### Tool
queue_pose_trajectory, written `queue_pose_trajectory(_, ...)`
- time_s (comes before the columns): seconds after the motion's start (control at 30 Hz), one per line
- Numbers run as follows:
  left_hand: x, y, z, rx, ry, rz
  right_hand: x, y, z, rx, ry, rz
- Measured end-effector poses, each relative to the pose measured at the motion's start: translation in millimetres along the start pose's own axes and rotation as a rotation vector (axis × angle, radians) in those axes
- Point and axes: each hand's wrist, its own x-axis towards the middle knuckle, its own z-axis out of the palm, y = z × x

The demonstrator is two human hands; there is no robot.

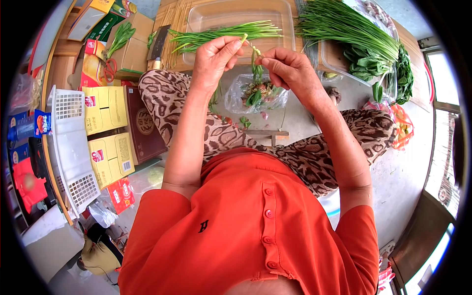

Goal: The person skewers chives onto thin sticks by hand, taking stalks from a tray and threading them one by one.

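Between the fingertips of my left hand (216, 61) is a short piece of pale green stem (244, 38), pinched at thumb and forefinger. My right hand (287, 69) pinches a leafy green stem (257, 69), whose leaves hang down. A thin strand seems to run between the two pieces. Under the hands, a clear plastic bag (233, 101) on the floor holds leaf and root scraps. Just beyond my left hand, long thin green stalks like chives (231, 33) lie across a clear plastic tray (236, 9).
A knife (158, 45) and wooden skewers (178, 24) lie left of the tray. Rightward are a big bunch of long green stalks (349, 29) and dark leafy greens (361, 64). Red scissors (109, 70), yellow boxes (105, 110) and a white basket (73, 147) stand at left.
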Motion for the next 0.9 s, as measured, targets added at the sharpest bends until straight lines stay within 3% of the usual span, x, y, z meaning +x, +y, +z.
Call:
queue_pose_trajectory(0.6,0,0,0,0.076,-0.145,-0.042,4,4,-6,-0.019,-0.017,-0.052)
queue_pose_trajectory(0.67,3,-1,5,0.156,-0.128,0.182,5,1,-5,0.034,-0.021,-0.051)
queue_pose_trajectory(0.9,6,-16,-5,0.116,-0.179,0.069,8,7,-14,0.057,-0.045,0.04)
